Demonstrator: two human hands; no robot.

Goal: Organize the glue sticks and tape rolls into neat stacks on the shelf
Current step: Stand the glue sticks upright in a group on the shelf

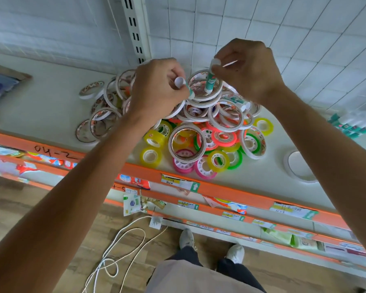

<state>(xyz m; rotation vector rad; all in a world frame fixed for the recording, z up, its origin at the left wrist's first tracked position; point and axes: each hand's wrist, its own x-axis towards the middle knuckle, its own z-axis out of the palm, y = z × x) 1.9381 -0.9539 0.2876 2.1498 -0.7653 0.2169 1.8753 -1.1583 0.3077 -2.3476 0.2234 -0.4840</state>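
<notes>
Item 1, left hand (156, 89): it is pinching a glue stick (183, 85) by its white-capped end, fingers curled round it, the teal body slanting down toward the heap just below the knuckles.

Item 2, right hand (247, 68): it is gripping a second glue stick (210, 80), held nearly upright, white cap at the fingertips and lower end dipping inside the topmost ring of the heap. A thin white sliver is sticking out between the fingers; what it is cannot be told.

Item 3, white double-sided tape rolls (203, 98): these are lying jumbled directly beneath and between both hands, some flat, some leaning on edge, with several spilling out beyond the left hand.

Item 4, coloured tape rolls (218, 142): yellow, pink and green small rolls are sitting in a loose pile nearer the person than the hands, against the shelf (51, 106) front.

Item 5, bundled glue sticks (351, 123): a group is lying on its side well out past the right wrist.

Item 6, large white tape roll (300, 166): it is resting flat, alone, below the right forearm.

Progress judgement: the work appears to be barely underway. No neat stack of rolls is showing anywhere; stray glue sticks are being pulled out of the heap, and nearly all stacking is remaining.
</notes>
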